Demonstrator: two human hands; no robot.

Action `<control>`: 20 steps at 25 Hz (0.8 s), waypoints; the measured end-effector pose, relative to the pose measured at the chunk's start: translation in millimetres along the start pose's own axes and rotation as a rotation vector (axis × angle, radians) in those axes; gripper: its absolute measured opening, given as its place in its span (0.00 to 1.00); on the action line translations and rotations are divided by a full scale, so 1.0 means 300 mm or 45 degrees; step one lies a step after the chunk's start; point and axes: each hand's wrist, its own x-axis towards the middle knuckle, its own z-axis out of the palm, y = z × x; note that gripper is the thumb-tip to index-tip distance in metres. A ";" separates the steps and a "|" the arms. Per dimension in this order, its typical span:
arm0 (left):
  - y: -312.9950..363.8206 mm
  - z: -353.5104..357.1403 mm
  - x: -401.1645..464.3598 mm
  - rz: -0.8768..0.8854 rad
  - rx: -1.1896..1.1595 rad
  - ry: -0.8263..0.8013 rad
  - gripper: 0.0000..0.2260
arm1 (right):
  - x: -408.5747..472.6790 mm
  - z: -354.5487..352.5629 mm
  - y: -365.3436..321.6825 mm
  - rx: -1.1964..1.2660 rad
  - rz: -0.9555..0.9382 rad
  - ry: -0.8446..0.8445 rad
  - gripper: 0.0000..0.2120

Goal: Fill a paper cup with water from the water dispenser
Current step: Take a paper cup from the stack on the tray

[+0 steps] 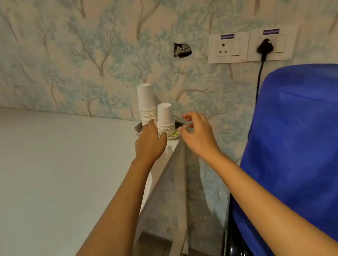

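Two stacks of upturned white paper cups stand at the far right corner of a white table [39, 181]: a taller stack [146, 102] behind and a shorter stack [164, 117] in front. My left hand [149, 142] rests against the base of the shorter stack, fingers around its lower left side. Just right of that stack hovers my right hand [197, 132], fingers spread and curled, holding nothing. The water dispenser stands at the right under a blue cloth cover [313, 149]; its taps are hidden.
A small tray [139, 129] with odds and ends lies under the cup stacks. On the tree-patterned wall are two socket plates [250, 46], one with a black plug and cable [263, 55] running down behind the dispenser. A narrow gap separates table and dispenser.
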 end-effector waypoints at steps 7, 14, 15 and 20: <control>-0.150 0.087 0.226 -0.108 -0.270 -0.096 0.16 | 0.382 0.195 0.068 0.087 0.268 -0.021 0.18; -0.249 0.224 0.353 -0.022 -0.456 -0.136 0.23 | 0.571 0.328 0.178 -0.120 0.384 -0.373 0.32; -0.254 0.242 0.353 -0.002 -0.466 -0.143 0.24 | 0.577 0.335 0.188 -0.129 0.377 -0.380 0.31; -0.259 0.303 0.352 -0.002 -0.515 -0.047 0.27 | 0.590 0.345 0.203 -0.164 0.358 -0.301 0.28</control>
